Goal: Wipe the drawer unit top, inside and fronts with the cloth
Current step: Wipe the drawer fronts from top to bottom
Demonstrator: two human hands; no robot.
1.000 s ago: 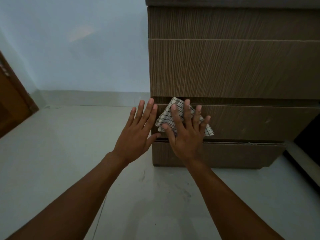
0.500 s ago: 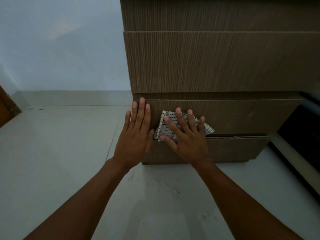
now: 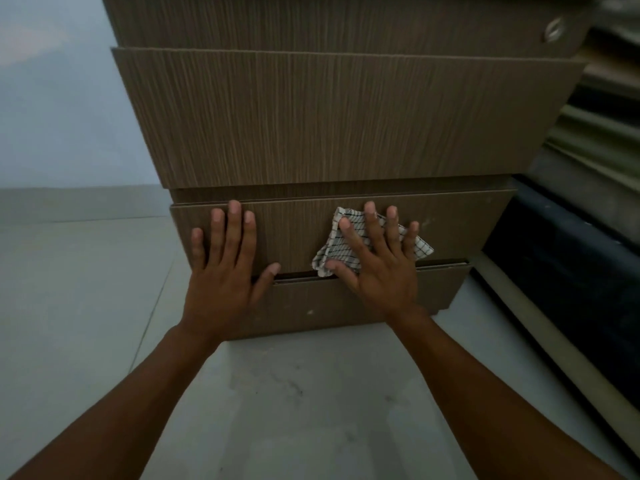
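Item 1, floor [image 3: 284, 393]: pale tile, lying nearest the viewer, both forearms reaching out over it.

Item 2, left hand [image 3: 225, 268]: lying flat and fully open against the third drawer front [image 3: 294, 237], fingers spread, gripping nothing; judged to be bracing the drawer.

Item 3, right hand [image 3: 381, 265]: also splayed flat, not closed around anything, pressing the cloth [image 3: 341, 245] against the same drawer front, right of centre.

Item 4, cloth: small, white with a dark check, crumpled and folded, its corners sticking out past the fingers. Judged light, soft and limp; likely sliding easily on the smooth laminate, so a flat palm over its middle is serving better than a pinch at a corner, which could let it bunch or drop.

Item 5, drawer unit [image 3: 346, 119]: wood-grain fronts stacked, a dark gap showing beneath the third front above the bottom drawer [image 3: 329, 306]. Judged stiff and heavy, though the drawer may be rolling inward under pressure.

Item 6, wall [image 3: 62, 116]: plain, standing farthest, left of the unit.
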